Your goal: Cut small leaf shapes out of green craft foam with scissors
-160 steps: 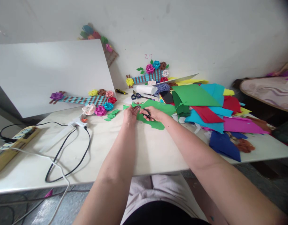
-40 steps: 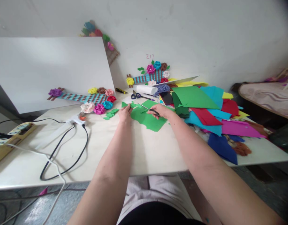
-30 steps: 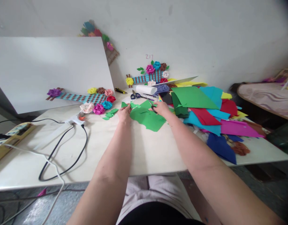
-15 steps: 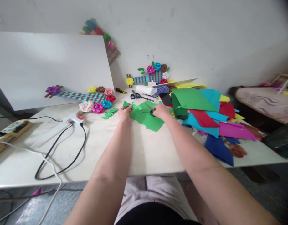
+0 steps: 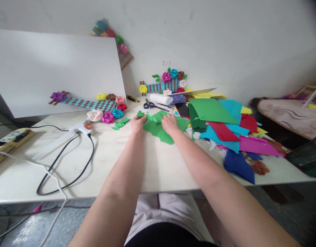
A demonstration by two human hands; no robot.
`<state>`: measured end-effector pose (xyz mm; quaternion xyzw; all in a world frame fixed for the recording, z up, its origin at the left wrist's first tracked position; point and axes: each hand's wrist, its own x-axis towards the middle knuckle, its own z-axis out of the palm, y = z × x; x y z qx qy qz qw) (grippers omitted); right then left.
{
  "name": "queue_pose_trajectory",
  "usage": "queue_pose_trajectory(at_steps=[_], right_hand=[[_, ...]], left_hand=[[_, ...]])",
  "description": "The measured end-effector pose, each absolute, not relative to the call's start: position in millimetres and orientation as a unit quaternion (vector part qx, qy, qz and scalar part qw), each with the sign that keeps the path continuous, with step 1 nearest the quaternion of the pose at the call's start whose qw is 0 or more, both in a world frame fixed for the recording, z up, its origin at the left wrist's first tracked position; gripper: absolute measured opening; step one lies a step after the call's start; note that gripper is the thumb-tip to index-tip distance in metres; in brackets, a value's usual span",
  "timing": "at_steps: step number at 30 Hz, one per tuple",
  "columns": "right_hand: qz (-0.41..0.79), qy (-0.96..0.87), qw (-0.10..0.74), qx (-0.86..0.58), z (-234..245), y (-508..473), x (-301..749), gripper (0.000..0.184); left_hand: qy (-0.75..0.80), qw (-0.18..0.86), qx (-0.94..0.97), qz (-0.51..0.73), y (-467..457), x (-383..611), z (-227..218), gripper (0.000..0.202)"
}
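Observation:
A cut-up green paper sheet (image 5: 160, 132) lies on the white table (image 5: 158, 164) in front of me. My left hand (image 5: 138, 123) is closed, pinching the sheet's left edge beside a small green scrap (image 5: 140, 113). My right hand (image 5: 169, 122) rests on the sheet's upper part with curled fingers gripping a flap of it. The black-handled scissors it held earlier are out of sight, perhaps under the hand. Small green leaf cut-outs (image 5: 120, 122) lie just left of my left hand.
A pile of coloured paper sheets (image 5: 225, 123) fills the table's right side. Behind my hands are blue-handled scissors (image 5: 148, 104) and a white roll (image 5: 160, 98). To the left lie a woven strip with paper flowers (image 5: 96, 105), a glue gun (image 5: 80, 129), a black cable (image 5: 67, 171) and a white board (image 5: 57, 68).
My right hand has moved left from the sheet's right side onto its middle, and the scissors no longer show. My left hand has stayed at the sheet's left edge.

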<state>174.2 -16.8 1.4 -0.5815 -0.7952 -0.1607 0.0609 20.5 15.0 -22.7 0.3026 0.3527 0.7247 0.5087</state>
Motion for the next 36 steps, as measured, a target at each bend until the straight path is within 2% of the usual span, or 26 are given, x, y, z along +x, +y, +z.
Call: queue_pose_trajectory(at_steps=[3, 7, 10, 14, 16, 20, 24, 30, 36], right_hand=[[-0.158, -0.793, 0.082, -0.583, -0.4, -15.0, 172.4, 0.038], [-0.115, -0.749, 0.221, -0.614, -4.7, -8.4, 176.4, 0.029], [-0.003, -0.688, 0.351, -0.635, -2.8, -3.1, 181.9, 0.019], [0.176, -0.668, 0.467, -0.552, 6.1, -3.9, 186.7, 0.009], [0.256, -0.674, 0.482, -0.498, 9.5, -7.5, 186.4, 0.012], [0.36, -0.686, 0.443, -0.452, 9.5, -12.6, 182.4, 0.014], [0.397, -0.663, 0.434, -0.463, 5.4, -10.8, 179.8, 0.012], [0.431, -0.594, 0.48, -0.481, 5.7, -10.5, 176.3, 0.016], [0.45, -0.556, 0.514, -0.474, 8.3, -12.7, 173.8, 0.027]], left_hand=[[0.354, 0.501, 0.313, 0.725, 15.8, 20.1, -23.7, 0.029], [0.363, 0.481, 0.308, 0.736, 15.1, 20.0, -21.9, 0.046], [0.368, 0.477, 0.304, 0.738, 13.7, 20.6, -20.0, 0.064], [0.373, 0.493, 0.349, 0.704, 10.3, 23.0, -18.5, 0.068], [0.372, 0.506, 0.374, 0.682, 8.1, 24.8, -17.9, 0.066], [0.355, 0.537, 0.419, 0.641, 1.8, 28.2, -15.2, 0.062], [0.329, 0.561, 0.442, 0.618, -4.3, 30.7, -11.9, 0.065], [0.308, 0.583, 0.441, 0.609, -3.6, 33.6, -13.2, 0.069], [0.301, 0.601, 0.396, 0.626, -4.8, 36.9, -6.8, 0.049]])
